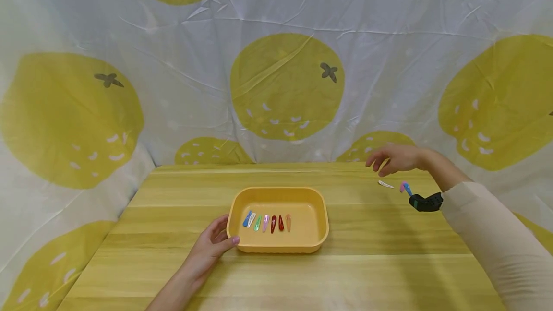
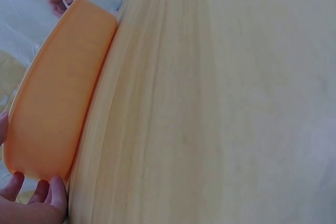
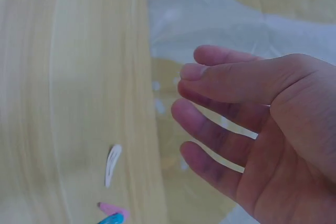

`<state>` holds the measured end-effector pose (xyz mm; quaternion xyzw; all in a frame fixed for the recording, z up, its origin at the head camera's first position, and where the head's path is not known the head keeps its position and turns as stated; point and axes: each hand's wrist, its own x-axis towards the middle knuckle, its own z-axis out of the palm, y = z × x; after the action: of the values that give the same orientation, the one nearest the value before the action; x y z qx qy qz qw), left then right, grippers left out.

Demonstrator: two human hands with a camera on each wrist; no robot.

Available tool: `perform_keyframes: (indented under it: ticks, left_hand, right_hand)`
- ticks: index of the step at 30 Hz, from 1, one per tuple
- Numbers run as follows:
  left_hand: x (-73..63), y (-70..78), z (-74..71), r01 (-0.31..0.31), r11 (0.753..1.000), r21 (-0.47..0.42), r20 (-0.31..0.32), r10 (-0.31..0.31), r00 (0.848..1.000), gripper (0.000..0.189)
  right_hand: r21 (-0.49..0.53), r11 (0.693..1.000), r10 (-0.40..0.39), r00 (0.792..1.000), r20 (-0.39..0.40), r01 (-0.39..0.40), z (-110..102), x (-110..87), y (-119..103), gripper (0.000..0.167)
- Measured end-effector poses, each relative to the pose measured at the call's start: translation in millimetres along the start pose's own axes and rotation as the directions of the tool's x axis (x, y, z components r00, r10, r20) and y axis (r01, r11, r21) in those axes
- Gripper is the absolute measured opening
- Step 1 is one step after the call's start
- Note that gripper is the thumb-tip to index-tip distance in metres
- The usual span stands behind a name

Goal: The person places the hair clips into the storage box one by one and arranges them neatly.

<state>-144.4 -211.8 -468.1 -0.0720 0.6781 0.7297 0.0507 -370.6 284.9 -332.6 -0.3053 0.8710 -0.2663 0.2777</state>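
Observation:
My left hand (image 1: 210, 245) grips the left end of a yellow-orange plastic tray (image 1: 282, 249), thumb at the near rim and fingers against the outer wall. Inside the tray, several snap hair clips lie in a row: blue, white, green, lilac, dark red, red and orange. My right hand (image 1: 399, 159) hovers over the far right of the table with relaxed, slightly bent fingers, and its palm is bare in the right wrist view. Below it a white hair clip (image 1: 386, 184) lies on the wood. Beside that are a pink hair clip (image 3: 111, 209) and a blue one (image 3: 112, 219), overlapping.
The wooden table (image 1: 371, 272) reaches back to a white cloth (image 1: 190, 95) printed with yellow fruit. A black device (image 1: 425, 202) sits at my right wrist and partly covers the table near the loose clips in the head view.

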Motion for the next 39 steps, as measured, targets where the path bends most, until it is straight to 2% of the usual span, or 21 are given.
perform_keyframes:
  ticks: [5, 15, 20, 29, 34, 39]
  left_hand:
    - [-0.4, -1.2, -0.8, -0.004, 1.0, -0.011, 0.003, 0.004, 1.0, 0.071]
    - [-0.5, -2.7, -1.5, -0.002, 1.0, 0.002, -0.005, 0.002, 1.0, 0.072]
    - [-0.5, -3.3, -1.3, 0.004, 1.0, -0.002, -0.009, -0.004, 1.0, 0.072]
    - [0.8, -5.2, -0.7, 0.001, 1.0, -0.007, -0.006, -0.001, 1.0, 0.07]
    - [1.4, -5.5, -0.5, -0.005, 1.0, -0.009, -0.008, 0.005, 1.0, 0.07]
    - [1.5, -4.8, -0.3, -0.008, 1.0, -0.007, -0.01, 0.008, 1.0, 0.07]
  right_hand:
    - [0.059, 0.996, 0.075, 0.997, -0.029, -0.073, 2, -6.2, 18, 0.039]
    - [0.115, 0.986, 0.133, 0.984, -0.114, -0.12, 9, -24.6, 59, 0.037]
    - [0.136, 0.982, 0.152, 0.974, -0.167, -0.129, 16, -33.8, 79, 0.039]
    - [0.156, 0.979, 0.157, 0.969, -0.189, -0.129, 30, -45.0, 115, 0.042]
    - [0.2, 0.972, 0.175, 0.947, -0.27, -0.123, 39, -45.5, 129, 0.044]
    - [0.152, 0.984, 0.148, 0.915, -0.376, -0.097, 59, -44.7, 151, 0.045]
